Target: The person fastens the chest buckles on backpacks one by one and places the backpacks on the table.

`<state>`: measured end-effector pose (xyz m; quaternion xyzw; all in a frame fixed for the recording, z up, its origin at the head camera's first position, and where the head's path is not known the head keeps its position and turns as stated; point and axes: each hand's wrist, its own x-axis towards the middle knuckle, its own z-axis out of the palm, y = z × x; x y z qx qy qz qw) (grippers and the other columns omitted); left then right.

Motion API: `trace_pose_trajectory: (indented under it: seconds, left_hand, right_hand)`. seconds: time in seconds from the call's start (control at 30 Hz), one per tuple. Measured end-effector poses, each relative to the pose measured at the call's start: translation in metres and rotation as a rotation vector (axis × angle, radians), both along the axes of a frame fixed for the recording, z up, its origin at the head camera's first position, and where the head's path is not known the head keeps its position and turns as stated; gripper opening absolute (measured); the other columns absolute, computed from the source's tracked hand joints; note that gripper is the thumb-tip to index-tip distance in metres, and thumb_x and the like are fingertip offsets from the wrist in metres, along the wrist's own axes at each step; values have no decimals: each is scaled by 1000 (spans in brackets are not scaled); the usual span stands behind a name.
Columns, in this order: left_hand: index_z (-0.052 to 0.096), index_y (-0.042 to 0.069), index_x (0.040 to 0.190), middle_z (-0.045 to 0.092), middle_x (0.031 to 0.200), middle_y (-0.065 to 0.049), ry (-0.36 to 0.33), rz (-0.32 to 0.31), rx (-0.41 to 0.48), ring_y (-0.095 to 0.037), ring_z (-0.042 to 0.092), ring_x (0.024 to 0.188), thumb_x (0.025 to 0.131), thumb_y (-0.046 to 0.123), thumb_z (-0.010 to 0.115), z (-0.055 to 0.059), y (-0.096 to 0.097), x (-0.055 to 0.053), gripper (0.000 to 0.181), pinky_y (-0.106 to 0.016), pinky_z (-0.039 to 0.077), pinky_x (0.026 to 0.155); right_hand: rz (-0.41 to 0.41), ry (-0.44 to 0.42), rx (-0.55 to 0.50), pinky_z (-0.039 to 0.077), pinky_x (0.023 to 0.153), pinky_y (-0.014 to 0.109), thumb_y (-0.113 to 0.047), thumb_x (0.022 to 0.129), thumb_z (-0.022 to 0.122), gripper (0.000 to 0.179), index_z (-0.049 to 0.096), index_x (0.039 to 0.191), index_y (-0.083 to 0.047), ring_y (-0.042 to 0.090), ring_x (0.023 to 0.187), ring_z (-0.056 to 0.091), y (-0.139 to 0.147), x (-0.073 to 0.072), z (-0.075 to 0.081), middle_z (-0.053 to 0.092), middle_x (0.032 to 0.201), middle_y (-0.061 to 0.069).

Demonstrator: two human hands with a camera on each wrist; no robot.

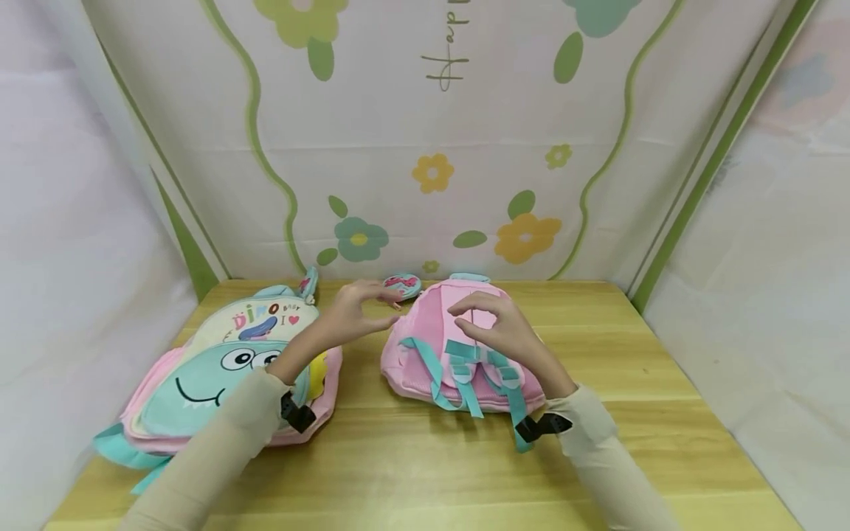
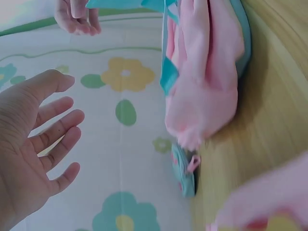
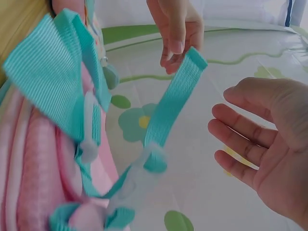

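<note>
A small pink backpack (image 1: 432, 310) lies on the wooden table with its back panel and teal straps (image 1: 434, 369) facing up. My right hand (image 1: 498, 324) is held above it, fingers bent loosely and nothing between them. To the left my left hand (image 1: 355, 313) hovers between the two bags, thumb and fingers spread apart, holding nothing. In the left wrist view the left hand (image 2: 43, 130) is well apart from the pink backpack (image 2: 207, 86). The right wrist view shows a teal strap end (image 3: 178, 96) sticking up near the right hand (image 3: 269, 139).
On the left lies a larger dinosaur backpack (image 1: 199, 376) with a teal front pocket, partly behind the left forearm. A round teal tag (image 1: 403, 285) with a pink design sits behind the pink backpack. A flower-printed curtain (image 1: 432, 118) rises at the table's (image 1: 398, 472) back edge.
</note>
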<state>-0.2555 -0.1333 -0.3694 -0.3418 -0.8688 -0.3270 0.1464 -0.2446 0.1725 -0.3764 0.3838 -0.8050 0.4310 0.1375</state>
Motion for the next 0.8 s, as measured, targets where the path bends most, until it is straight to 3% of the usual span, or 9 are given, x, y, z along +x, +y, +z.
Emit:
trace_pose_trajectory:
  seconds: [0.13, 0.43, 0.6, 0.8]
  left_hand:
    - [77, 11, 111, 75, 104, -3, -11, 43, -60, -24, 65, 100, 85, 18, 83, 7, -22, 1, 28, -45, 54, 89]
    - [76, 11, 116, 75, 109, -3, -45, 138, -219, -21, 65, 99, 87, 21, 81, 23, -82, 8, 31, -42, 54, 86]
    - [75, 6, 116, 75, 109, -7, -96, 161, -266, -25, 68, 100, 88, 18, 81, 33, -117, 15, 31, -47, 56, 86]
    - [75, 8, 116, 75, 102, -3, -164, 226, -307, -24, 67, 97, 86, 23, 82, 35, -158, 21, 34, -40, 55, 81]
  right_hand:
    - [32, 11, -29, 53, 98, 31, -4, 91, 75, 19, 76, 110, -7, 23, 107, 70, -15, -4, 2, 77, 108, 6]
    - [98, -42, -48, 54, 101, 38, -6, 93, 72, 24, 75, 116, -9, 20, 113, 67, -59, -2, 9, 75, 114, 8]
    - [137, -62, -49, 54, 101, 41, -7, 93, 72, 28, 73, 121, -9, 21, 114, 67, -82, 1, 12, 75, 117, 9]
    - [146, -85, 8, 53, 101, 38, -11, 96, 69, 32, 69, 127, -9, 23, 115, 65, -103, 7, 12, 71, 123, 5]
